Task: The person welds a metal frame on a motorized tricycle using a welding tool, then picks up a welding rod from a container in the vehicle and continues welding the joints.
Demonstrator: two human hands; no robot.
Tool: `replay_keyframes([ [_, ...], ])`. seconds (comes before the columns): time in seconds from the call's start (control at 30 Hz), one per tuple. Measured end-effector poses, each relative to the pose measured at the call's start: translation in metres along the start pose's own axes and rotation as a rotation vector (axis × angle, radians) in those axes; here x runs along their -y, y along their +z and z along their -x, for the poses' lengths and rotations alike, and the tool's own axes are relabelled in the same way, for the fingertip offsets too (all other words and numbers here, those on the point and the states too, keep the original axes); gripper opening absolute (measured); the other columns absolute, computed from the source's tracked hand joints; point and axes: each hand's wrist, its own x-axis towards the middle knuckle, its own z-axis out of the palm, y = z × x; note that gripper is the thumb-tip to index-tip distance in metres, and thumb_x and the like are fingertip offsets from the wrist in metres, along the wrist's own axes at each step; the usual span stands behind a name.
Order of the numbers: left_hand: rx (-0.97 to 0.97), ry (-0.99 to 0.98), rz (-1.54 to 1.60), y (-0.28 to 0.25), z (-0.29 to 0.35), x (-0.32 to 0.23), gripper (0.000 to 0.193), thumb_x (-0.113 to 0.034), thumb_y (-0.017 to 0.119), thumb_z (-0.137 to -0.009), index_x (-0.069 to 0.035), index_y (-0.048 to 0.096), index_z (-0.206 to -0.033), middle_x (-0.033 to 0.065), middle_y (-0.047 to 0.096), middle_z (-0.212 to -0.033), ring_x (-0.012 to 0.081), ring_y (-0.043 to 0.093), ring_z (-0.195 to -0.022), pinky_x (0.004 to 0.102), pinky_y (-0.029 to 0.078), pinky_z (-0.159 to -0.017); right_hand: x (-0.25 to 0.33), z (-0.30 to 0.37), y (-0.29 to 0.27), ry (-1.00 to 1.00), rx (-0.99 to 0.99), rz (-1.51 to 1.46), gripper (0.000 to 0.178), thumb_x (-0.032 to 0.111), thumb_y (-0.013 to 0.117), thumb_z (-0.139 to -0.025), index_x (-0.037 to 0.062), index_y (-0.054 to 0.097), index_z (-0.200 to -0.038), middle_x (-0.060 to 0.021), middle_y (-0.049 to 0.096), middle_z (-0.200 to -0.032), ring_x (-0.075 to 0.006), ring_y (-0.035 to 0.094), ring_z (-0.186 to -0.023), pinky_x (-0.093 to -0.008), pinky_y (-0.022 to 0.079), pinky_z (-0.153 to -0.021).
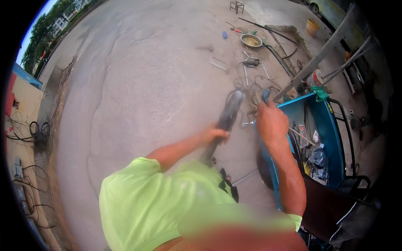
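My left hand point(215, 135) is closed, with its fingers curled against a long dark shape point(229, 115) that has a rounded grey far end. Blur hides whether this is a tool or my own trouser leg. To the right, my right hand point(272, 121) makes a fist beside the rim of a blue cargo box point(336, 146). A thin pale stick point(302, 137) runs through that fist, sticking out on both sides. Just beyond the knuckles shows a blue-grey rounded thing point(266, 96), its kind unclear.
Inside the box lie clear plastic and scraps. A slanted pole point(318, 56) rises behind it, near a green cloth point(320, 93). Farther off on the concrete are a round basin point(251, 40), a dark power tool point(251, 62), cables and a small stool point(236, 6). Cables also lie along the left wall.
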Motion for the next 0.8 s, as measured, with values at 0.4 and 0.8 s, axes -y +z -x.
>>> replay_keyframes([
  [0.4,-0.279,-0.013,0.102,0.012,-0.001,-0.011,0.048,-0.03,0.075,-0.09,-0.003,0.056,-0.125,0.0082,0.064,-0.102,0.0191,0.067,-0.088,0.0367,0.057,-0.064,0.018,0.042,0.025,-0.137,-0.189,-0.435,0.035,0.023,0.079,-0.084,0.0045,0.07,-0.112,-0.0169,0.068,-0.108,-0.0399,0.065,-0.1,-0.0507,0.052,-0.087],
  [0.8,-0.554,0.104,0.155,0.058,0.011,-0.025,0.048,-0.039,0.077,-0.093,-0.005,0.056,-0.12,0.008,0.061,-0.102,0.0185,0.062,-0.094,0.0383,0.057,-0.076,0.065,0.089,0.077,0.084,0.31,-0.903,0.048,0.044,0.077,-0.088,0.0048,0.071,-0.115,-0.0151,0.077,-0.103,-0.0369,0.073,-0.096,-0.0474,0.056,-0.083],
])
